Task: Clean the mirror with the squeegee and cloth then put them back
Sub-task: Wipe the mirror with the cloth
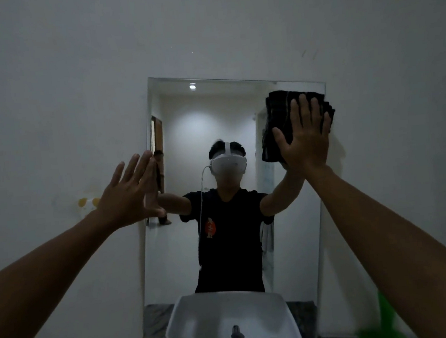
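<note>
A frameless rectangular mirror (232, 261) hangs on the pale wall ahead of me. A dark folded cloth (279, 116) lies flat against its upper right corner, pressed there by my right hand (304, 135) with fingers spread. My left hand (130, 192) is flat and empty, fingers apart, resting at the mirror's left edge about halfway up. No squeegee is in view. The glass reflects a person in a black shirt with a white headset and both arms raised.
A white basin and a dark tap appear reflected along the mirror's lower edge (228, 317). Two small yellow marks (87, 202) sit on the wall left of the mirror. A blurred green object (383, 327) shows at the bottom right.
</note>
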